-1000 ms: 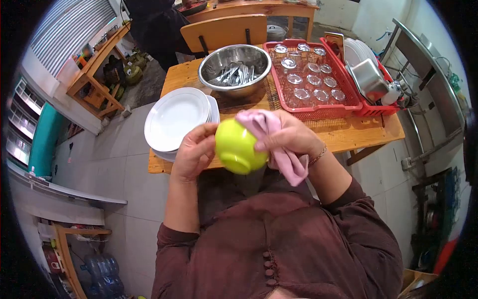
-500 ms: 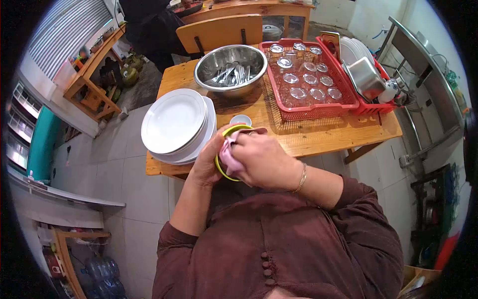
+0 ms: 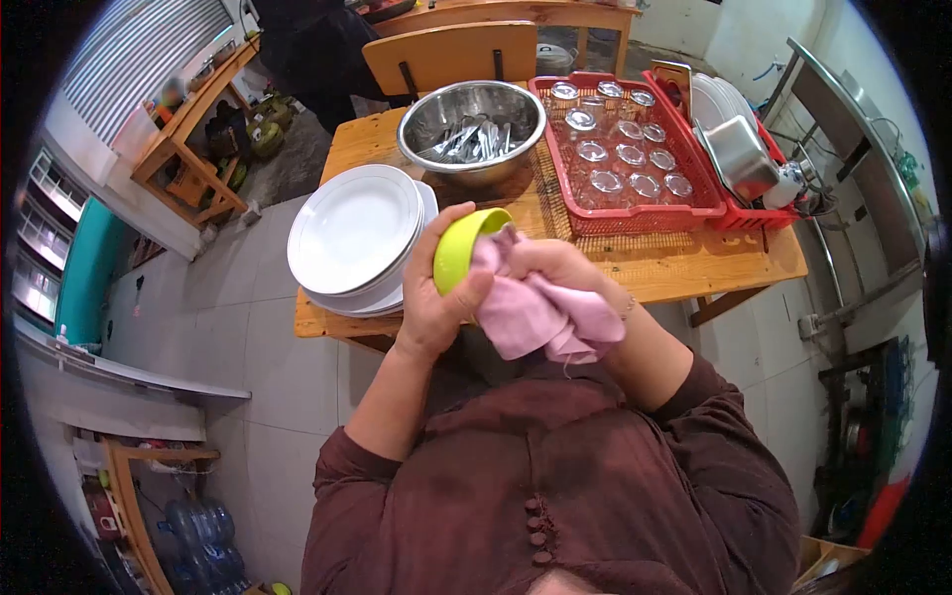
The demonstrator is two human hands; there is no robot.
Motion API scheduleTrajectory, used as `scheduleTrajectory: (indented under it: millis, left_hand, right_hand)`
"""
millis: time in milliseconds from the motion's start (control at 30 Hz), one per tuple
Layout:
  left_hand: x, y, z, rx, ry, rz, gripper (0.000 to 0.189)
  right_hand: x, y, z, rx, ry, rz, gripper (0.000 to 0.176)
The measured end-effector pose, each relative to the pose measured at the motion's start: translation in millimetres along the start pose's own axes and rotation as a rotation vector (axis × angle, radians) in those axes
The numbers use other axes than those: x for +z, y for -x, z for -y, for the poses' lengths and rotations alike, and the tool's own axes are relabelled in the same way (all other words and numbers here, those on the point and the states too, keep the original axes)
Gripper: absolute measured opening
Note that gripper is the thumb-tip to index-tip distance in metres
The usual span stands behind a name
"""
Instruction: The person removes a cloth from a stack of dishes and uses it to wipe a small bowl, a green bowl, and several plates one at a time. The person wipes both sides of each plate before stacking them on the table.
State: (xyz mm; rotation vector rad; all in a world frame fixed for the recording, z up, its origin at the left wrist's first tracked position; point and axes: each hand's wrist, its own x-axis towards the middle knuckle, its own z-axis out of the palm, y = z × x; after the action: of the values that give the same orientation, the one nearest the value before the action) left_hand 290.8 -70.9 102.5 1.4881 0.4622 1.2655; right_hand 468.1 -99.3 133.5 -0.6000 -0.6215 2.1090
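White plates (image 3: 355, 230), steel bowl (image 3: 451, 105) of cutlery (image 3: 480, 144), red basket (image 3: 645, 219) of upturned glasses (image 3: 631, 156)

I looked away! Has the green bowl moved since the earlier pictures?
Yes: against the plates, the green bowl is higher in the view than in both earlier pictures.

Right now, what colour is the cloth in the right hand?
The cloth is pale pink, best seen in the head view.

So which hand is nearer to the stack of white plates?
The left. The left hand, gripping the green bowl, is just right of the white plates; the right hand, with the pink cloth, is farther right, beyond the bowl.
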Motion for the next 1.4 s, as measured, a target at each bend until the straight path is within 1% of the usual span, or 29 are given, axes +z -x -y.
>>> scheduleTrajectory:
  millis: [67,100,133,167,200,233,267,300,333,367,400,467,500,600,633,733,767,800,867,933,967,1067,1100,1200,1233,1333,1367,1400]
  left_hand:
    - [-6,-5,8,-0.107,0.243,-0.033,0.065]
    - [-1,-4,5,-0.155,0.396,-0.075,0.065]
    - [-2,-4,7,-0.209,0.470,-0.088,0.063]
    - [-3,-3,10,-0.266,0.544,-0.100,0.062]
    - [-4,-2,13,-0.323,0.620,-0.111,0.061]
    - [-3,-1,8,-0.318,0.676,-0.037,0.058]
    - [-6,-2,8,-0.323,0.547,0.033,0.057]
    - [-11,-4,8,-0.327,0.418,0.104,0.056]
    - [-11,-4,11,-0.397,0.505,0.092,0.054]
    - [-11,-4,13,-0.468,0.592,0.074,0.051]
    - [-7,-4,10,-0.471,0.526,0.058,0.050]
    - [-1,-2,-3,-0.490,0.391,0.024,0.049]
    - [-8,1,-1,-0.529,0.498,0.006,0.045]
    - [-4,10,-4,-0.529,0.270,0.018,0.048]
    - [-1,11,-6,-0.483,0.260,0.005,0.048]
    - [-3,13,-9,-0.506,0.406,-0.083,0.046]
    - [-5,14,-2,-0.463,0.395,-0.111,0.045]
    - [-12,17,4,-0.512,0.395,-0.136,0.045]
    - [-33,24,11,-0.610,0.394,-0.184,0.043]
    - [-46,41,8,-0.728,0.518,-0.174,0.040]
    - [-51,48,10,-0.752,0.526,-0.173,0.041]
    - [-59,55,26,-0.796,0.548,-0.215,0.042]
    - [-61,57,30,-0.809,0.554,-0.238,0.042]
    - [-64,57,42,-0.807,0.526,-0.287,0.040]
    - [-63,56,41,-0.808,0.513,-0.298,0.039]
    - [-63,55,42,-0.836,0.494,-0.315,0.035]
    - [-69,59,49,-0.859,0.502,-0.305,0.034]
    - [-73,62,56,-0.884,0.509,-0.295,0.033]
  right_hand:
    - [20,14,9,-0.152,-0.007,-0.153,0.024]
    - [11,13,16,-0.234,0.205,-0.146,0.023]
    - [6,11,22,-0.313,0.415,-0.139,0.023]
    - [6,18,17,-0.343,0.349,-0.102,0.025]
    - [12,16,9,-0.559,0.719,-0.125,0.027]
    - [16,15,1,-0.772,1.092,-0.144,0.029]
    - [21,15,-8,-0.982,1.469,-0.160,0.031]
    - [22,17,-25,-0.805,1.786,-0.231,0.038]
    - [26,16,-35,-0.978,1.842,-0.186,0.038]
    - [25,16,-30,-0.960,1.952,-0.176,0.036]
    - [24,16,-25,-0.941,2.059,-0.165,0.034]
    - [12,6,-28,-0.924,2.117,-0.177,0.028]
    - [8,3,-28,-0.920,2.150,-0.178,0.025]
    - [11,8,-26,-0.655,1.947,-0.157,0.021]
    - [21,14,-13,-0.333,1.872,-0.077,0.019]
    - [-1,18,-7,-0.004,0.998,0.047,0.021]
    - [-10,22,-11,-0.057,0.717,0.018,0.022]
    - [-3,31,-11,-0.106,0.470,-0.071,0.032]
    - [7,55,17,0.058,0.497,-0.074,0.037]
    - [-20,56,26,0.118,0.970,-0.293,0.046]
    - [-21,50,29,0.133,1.521,-0.446,0.044]
    - [-79,39,-4,-0.355,1.954,-0.287,0.031]
    - [-74,32,-3,-0.205,1.882,-0.277,0.030]
    - [-72,9,-4,0.035,1.809,-0.337,0.042]
    - [-79,2,-5,0.067,1.855,-0.313,0.057]
    - [-80,-34,-12,-0.013,1.618,-0.631,0.061]
    - [-92,-48,-9,0.053,1.641,-0.615,0.071]
    - [-93,-60,-4,0.143,1.648,-0.582,0.069]
